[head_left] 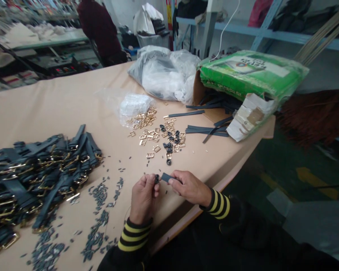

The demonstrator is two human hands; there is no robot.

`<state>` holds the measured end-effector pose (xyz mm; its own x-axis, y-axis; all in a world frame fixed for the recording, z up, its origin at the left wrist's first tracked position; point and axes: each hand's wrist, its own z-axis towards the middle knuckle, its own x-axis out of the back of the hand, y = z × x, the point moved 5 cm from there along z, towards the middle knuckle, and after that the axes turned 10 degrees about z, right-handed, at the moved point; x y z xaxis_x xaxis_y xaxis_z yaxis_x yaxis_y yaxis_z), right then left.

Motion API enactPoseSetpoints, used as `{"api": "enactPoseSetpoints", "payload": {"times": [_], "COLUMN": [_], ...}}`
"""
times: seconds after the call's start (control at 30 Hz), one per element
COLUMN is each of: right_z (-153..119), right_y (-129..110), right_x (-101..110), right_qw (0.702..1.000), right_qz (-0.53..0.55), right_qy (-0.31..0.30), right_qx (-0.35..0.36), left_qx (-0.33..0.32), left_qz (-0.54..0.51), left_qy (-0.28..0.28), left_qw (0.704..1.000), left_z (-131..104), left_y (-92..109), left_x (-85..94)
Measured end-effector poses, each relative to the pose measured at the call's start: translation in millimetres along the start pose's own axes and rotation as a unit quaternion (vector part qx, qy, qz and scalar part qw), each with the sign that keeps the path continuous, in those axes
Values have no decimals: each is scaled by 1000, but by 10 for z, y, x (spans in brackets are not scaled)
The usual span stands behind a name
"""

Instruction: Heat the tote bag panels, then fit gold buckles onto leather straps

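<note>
Between finger and thumb, my left hand (143, 195) pinches a small dark loop (157, 179) above the table's near edge. My right hand (190, 186) grips a dark blue-grey strap (167, 177), its flat end pointing at the loop. The two pieces are very close; I cannot tell if they touch. Beyond my hands lie several gold buckles (149, 136) in a loose pile, some with black loops (168, 145) among them. To the left is a big heap of straps fitted with gold buckles (59, 180).
Small dark bits (98, 194) are scattered across the left of the table (81, 94). More straps (206, 130) spill from a green box (251, 73) at the right. Behind the buckles sit plastic bags (166, 73). A person in dark red (98, 28) is in the background.
</note>
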<state>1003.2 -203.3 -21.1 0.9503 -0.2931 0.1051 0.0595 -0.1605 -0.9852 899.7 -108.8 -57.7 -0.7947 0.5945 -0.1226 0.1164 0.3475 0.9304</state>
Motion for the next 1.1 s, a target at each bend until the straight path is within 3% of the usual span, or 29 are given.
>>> {"api": "enactPoseSetpoints", "payload": {"times": [0.17, 0.27, 0.4, 0.5, 0.57, 0.67, 0.77, 0.87, 1.0, 1.1], "right_z": [-69, -111, -176, -223, -253, -282, -273, -241, -175, -105], "right_y": [-32, -48, -52, -25, 20, 114, 181, 201, 213, 191], "right_x": [-110, -152, -202, -284, -322, -348, -330, -292, -275, -280], "right_qw": [999, 995, 985, 978, 975, 978, 990, 995, 996, 999], "right_qz": [-48, -98, -169, -202, -216, -192, -118, -67, -37, 11], "right_qy": [19, -7, -40, -20, 28, 72, 69, 75, 83, 45], "right_qx": [1, 3, 18, 46, 54, 39, 17, 11, 18, 23], "left_qx": [-70, -94, -105, -123, -106, -23, 42, 66, 76, 80], "left_qz": [49, 70, 118, 154, 129, 7, -76, -45, -36, -84], "left_qy": [21, 37, 13, 4, 2, -34, -88, -128, -127, -125], "left_qw": [996, 992, 987, 980, 986, 999, 992, 989, 988, 985], "left_z": [-92, -167, -305, -382, -391, -386, -427, -465, -412, -339], "left_y": [11, 15, -19, -31, -56, -144, -225, -286, -259, -140], "left_x": [-26, -22, -41, -36, -27, -75, -188, -258, -201, -132]}}
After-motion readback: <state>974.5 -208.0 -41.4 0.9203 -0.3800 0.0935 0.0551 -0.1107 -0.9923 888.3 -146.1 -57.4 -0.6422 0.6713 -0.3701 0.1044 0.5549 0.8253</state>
